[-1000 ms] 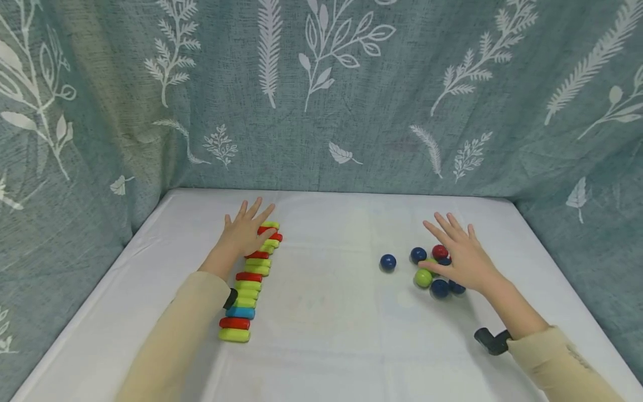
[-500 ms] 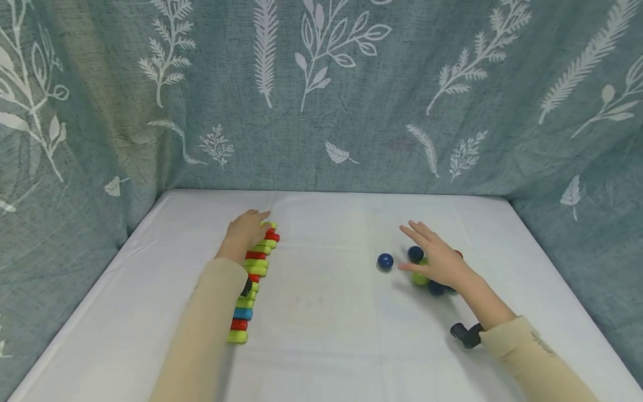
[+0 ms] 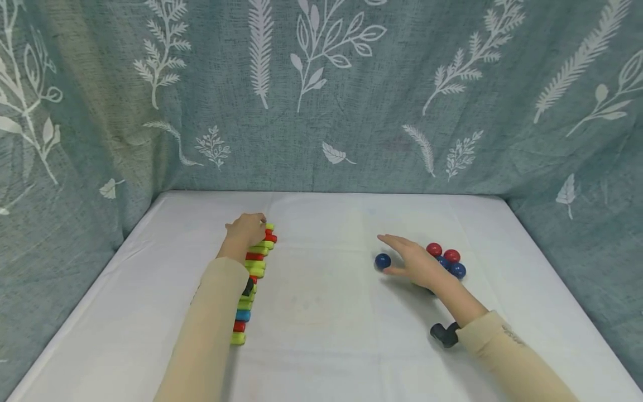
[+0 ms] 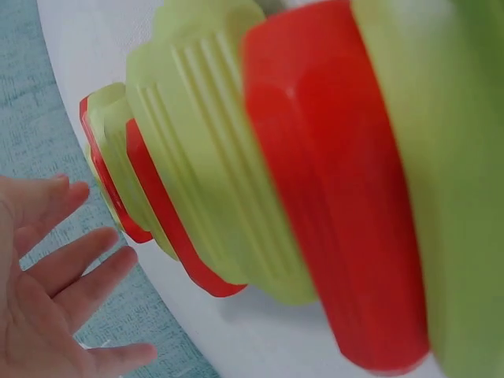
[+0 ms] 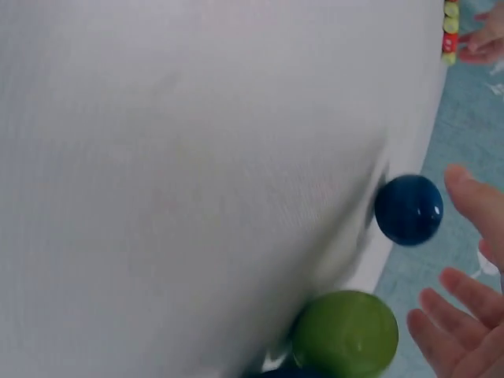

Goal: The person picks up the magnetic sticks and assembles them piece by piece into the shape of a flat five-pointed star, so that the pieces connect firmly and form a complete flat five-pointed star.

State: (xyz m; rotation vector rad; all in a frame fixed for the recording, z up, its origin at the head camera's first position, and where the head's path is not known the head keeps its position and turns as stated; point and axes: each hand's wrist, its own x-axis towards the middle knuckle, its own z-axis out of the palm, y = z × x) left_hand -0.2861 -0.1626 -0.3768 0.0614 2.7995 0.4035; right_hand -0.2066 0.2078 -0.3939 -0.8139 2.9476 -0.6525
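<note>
The left hand (image 3: pixel 245 229) is at the far end of the row of blocks (image 3: pixel 257 264), its fingers loosely bent and holding nothing; the blocks, mostly green and red, lie side by side on the white cloth (image 3: pixel 316 312); the right hand (image 3: pixel 414 262) reaches round the blue ball (image 3: pixel 383 262), thumb and fingers spread, gripping nothing; a green ball (image 5: pixel 346 335) lies near it, two red balls (image 3: pixel 434 249) behind the wrist.

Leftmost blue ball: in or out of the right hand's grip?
Out: the right hand is open near the blue ball, its fingers and thumb spread apart.
</note>
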